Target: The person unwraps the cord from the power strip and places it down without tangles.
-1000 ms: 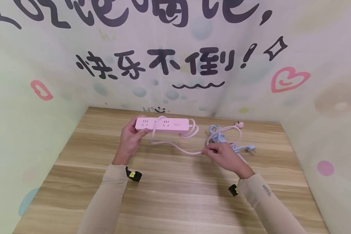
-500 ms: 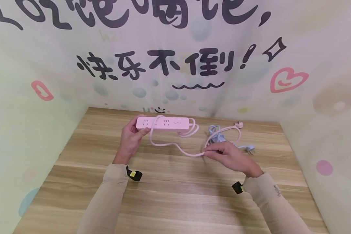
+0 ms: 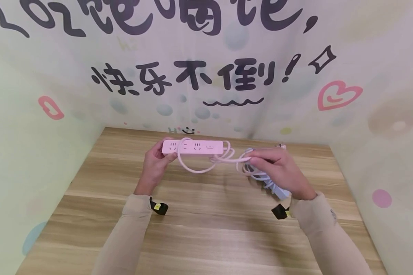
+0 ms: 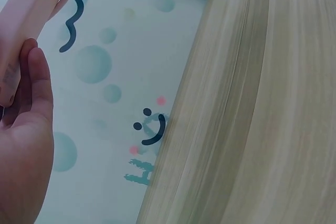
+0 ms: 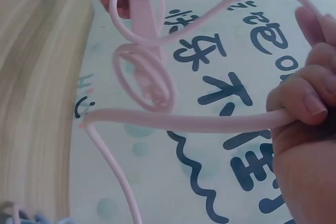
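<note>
My left hand (image 3: 154, 165) grips the left end of a pink power strip (image 3: 203, 148), thumb on the front edge, above the table. One loop of its pink cord (image 3: 197, 172) hangs around the strip's left half, and smaller loops bunch at the right end. Further along, my right hand (image 3: 281, 168) pinches the cord between thumb and fingers. In the right wrist view the cord (image 5: 210, 123) runs out from the fingers on both sides. Only the strip's end (image 4: 23, 19) shows in the left wrist view. The pink plug (image 3: 281, 146) is mostly hidden behind my right hand.
Below my right hand, a blue power strip (image 3: 278, 192) wrapped in its cord lies on the wooden table (image 3: 199, 229). A printed cloth backdrop (image 3: 151, 110) rises right behind the table's back edge, with more cloth at both sides.
My right hand has risen and moved a little away from me with the cord, drawing it up toward the strip's right end. The left hand holds nearly still.
</note>
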{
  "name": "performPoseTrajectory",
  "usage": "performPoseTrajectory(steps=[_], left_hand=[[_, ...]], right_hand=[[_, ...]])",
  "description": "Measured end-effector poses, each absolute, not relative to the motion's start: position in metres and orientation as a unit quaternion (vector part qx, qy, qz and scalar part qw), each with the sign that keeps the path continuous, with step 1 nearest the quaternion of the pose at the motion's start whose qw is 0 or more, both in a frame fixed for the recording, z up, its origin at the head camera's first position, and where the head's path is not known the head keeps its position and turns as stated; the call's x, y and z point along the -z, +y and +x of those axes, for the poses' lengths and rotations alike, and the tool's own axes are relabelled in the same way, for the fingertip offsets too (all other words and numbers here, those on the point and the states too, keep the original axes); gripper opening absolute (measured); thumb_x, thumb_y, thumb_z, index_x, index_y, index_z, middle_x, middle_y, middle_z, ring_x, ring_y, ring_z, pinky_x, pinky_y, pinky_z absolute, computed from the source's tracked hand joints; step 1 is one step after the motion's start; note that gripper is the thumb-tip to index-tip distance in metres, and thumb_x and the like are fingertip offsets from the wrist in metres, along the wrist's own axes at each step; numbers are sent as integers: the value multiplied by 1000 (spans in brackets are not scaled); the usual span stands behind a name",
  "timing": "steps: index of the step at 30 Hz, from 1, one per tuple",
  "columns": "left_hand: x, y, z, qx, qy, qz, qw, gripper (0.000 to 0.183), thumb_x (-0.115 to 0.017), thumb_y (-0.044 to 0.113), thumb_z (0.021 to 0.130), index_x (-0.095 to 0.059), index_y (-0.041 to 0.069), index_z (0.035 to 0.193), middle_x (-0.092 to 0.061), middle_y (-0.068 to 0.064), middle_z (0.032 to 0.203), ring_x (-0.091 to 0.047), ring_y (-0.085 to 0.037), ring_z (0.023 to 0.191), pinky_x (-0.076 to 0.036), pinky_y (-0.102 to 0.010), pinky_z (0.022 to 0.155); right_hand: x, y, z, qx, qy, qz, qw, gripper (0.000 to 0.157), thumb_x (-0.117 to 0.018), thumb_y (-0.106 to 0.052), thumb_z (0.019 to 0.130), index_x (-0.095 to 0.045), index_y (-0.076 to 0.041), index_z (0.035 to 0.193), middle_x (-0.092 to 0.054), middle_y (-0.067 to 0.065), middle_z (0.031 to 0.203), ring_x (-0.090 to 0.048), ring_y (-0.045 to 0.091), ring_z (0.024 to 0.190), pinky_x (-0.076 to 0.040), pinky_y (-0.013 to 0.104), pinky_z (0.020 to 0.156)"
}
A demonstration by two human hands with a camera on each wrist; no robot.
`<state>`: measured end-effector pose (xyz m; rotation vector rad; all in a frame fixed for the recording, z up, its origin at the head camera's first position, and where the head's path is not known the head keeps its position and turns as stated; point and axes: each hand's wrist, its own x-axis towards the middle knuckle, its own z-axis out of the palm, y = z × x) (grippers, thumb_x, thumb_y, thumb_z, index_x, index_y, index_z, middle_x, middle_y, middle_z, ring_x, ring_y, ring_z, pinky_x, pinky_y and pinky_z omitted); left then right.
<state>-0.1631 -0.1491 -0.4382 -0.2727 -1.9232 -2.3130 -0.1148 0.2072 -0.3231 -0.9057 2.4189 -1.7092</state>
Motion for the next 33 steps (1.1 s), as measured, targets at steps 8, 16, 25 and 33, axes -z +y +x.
performPoseTrajectory(steps=[8,16,25,33], left_hand=[[440,-152,-160,740,-665,-94,42,55,-70,-6,90,-47,-11,140,-61,3,122,-58,-9,109,-55,-14,92],[440,-156,-156,716,-691,-97,27,55,-73,-1,90,-50,-5,140,-60,2,124,-58,-8,109,-55,-13,90],[441,-159,-154,738,-664,-116,33,48,-73,-6,89,-57,3,133,-63,5,118,-59,-6,104,-55,-14,86],[438,-163,-155,776,-617,-128,29,45,-66,-11,91,-59,13,129,-62,4,116,-59,-6,105,-56,-15,88]], right_hand=[[308,204,-136,623,757,-169,-99,20,-63,-18,102,-77,-10,115,-46,-4,64,-40,14,60,-36,20,52],[320,204,-167,599,766,-83,-220,29,-65,-29,101,-77,-7,114,-45,-6,65,-39,12,54,-28,23,46],[340,219,-189,596,767,-32,-237,29,-66,-25,100,-76,-2,115,-55,-14,65,-36,8,54,-29,19,48],[357,236,-199,534,824,17,-187,36,-63,-35,101,-77,-6,117,-53,-17,66,-37,9,60,-32,21,53]])
